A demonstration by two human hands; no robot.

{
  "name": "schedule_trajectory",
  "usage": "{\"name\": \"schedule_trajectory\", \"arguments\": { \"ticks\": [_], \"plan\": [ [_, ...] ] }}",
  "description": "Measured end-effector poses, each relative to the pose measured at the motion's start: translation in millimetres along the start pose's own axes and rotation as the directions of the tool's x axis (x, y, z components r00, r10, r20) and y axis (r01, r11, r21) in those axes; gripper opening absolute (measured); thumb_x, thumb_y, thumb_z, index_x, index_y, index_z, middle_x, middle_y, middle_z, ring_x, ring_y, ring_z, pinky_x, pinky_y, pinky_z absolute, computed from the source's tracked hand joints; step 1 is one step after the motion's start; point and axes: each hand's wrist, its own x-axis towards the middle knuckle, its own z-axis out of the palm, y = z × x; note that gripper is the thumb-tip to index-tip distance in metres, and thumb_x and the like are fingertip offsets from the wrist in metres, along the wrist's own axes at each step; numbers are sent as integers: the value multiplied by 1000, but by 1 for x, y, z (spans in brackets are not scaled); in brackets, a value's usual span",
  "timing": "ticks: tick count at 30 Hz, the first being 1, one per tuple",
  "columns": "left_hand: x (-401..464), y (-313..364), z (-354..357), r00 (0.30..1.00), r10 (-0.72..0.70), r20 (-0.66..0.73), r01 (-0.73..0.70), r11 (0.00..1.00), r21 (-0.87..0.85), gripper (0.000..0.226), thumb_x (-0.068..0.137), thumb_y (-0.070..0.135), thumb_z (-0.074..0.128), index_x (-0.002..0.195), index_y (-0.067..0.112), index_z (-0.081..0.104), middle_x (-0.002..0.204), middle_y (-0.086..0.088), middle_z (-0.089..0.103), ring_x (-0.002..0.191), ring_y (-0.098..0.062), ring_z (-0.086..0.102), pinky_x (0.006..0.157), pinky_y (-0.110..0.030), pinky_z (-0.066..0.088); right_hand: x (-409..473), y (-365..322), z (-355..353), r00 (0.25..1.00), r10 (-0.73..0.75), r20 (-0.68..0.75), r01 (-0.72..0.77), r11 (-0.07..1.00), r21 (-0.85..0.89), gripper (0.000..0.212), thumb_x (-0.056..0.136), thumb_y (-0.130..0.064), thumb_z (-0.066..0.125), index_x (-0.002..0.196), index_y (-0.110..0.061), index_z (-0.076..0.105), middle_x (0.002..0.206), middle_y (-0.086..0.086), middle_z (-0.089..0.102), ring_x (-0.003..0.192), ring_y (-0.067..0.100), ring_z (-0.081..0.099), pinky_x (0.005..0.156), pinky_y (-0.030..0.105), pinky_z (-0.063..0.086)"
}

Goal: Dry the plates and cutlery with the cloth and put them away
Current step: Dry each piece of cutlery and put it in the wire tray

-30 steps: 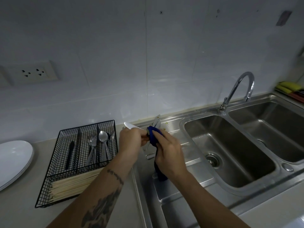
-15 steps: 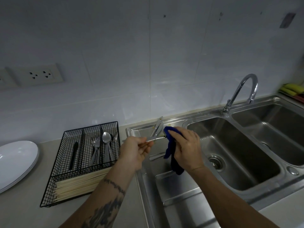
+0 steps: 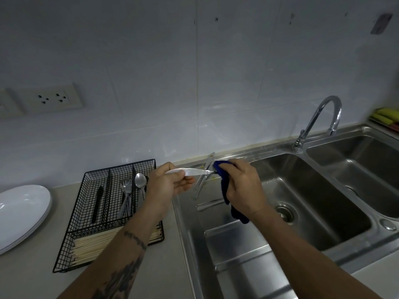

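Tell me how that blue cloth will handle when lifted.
Likely floppy: the blue cloth droops below the right hand that grips it. Probably light, since it bunches small. Unlikely to slip; it wraps the knife tip.

Knife (image 3: pixel 194 172) handle buried inside the left hand (image 3: pixel 167 184), tip lost under the blue cloth (image 3: pixel 224 182) bunched in the right hand (image 3: pixel 241 186). White plates (image 3: pixel 21 212) cropped by the left edge of the frame. Yellow-green items (image 3: pixel 386 117) at the right edge cropped, kind unclear. Loose cutlery (image 3: pixel 205 175) on the drainboard partly hidden behind both hands, types unreadable.
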Motion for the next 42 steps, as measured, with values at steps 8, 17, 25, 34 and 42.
{"name": "schedule_trajectory", "arguments": {
  "ticks": [8, 17, 25, 34, 42],
  "plan": [
    [-11, -18, 3, 974, -209, -91, 181, 952, -246, 16, 93, -5, 49, 81, 3, 55, 76, -20, 70, 76, -31, 71, 76, -38, 59, -37, -9, 34, 993, -120, 11, 120, 993, -22, 61, 67, 5, 76, 126, -7, 63, 136, 16, 56, 123, 34, 53, 102, 53, 45],
    [-15, -26, -2, 962, -254, -99, 232, 953, -193, 17, 93, 0, 50, 78, 6, 56, 77, -17, 72, 71, -27, 71, 71, -34, 53, -37, -38, 41, 972, -229, 55, 231, 973, -16, 64, 64, 5, 70, 126, -11, 63, 134, 17, 57, 121, 33, 53, 108, 48, 40],
    [-13, -27, -3, 964, -245, -101, 229, 962, -149, 15, 93, -1, 51, 81, 4, 58, 76, -15, 71, 70, -24, 69, 66, -30, 49, -43, -35, 36, 986, -157, 59, 158, 987, -18, 64, 65, 4, 75, 126, -10, 63, 128, 16, 59, 115, 34, 56, 98, 45, 50],
    [-14, -29, -32, 964, -236, -124, 202, 950, -237, 14, 95, 1, 50, 84, 4, 59, 75, -14, 73, 78, -26, 71, 76, -33, 54, -39, -8, 32, 993, -100, 68, 102, 994, -31, 66, 63, 7, 79, 125, -11, 64, 127, 13, 60, 113, 32, 55, 96, 43, 51],
    [-15, -23, -63, 946, -241, -216, 158, 927, -341, 11, 95, 3, 52, 90, 1, 62, 73, -14, 72, 72, -24, 72, 75, -32, 55, -22, -54, 61, 964, -245, 106, 239, 968, 71, 74, 60, 11, 77, 129, -8, 60, 134, 14, 56, 123, 31, 52, 104, 35, 43]
  ]
}}
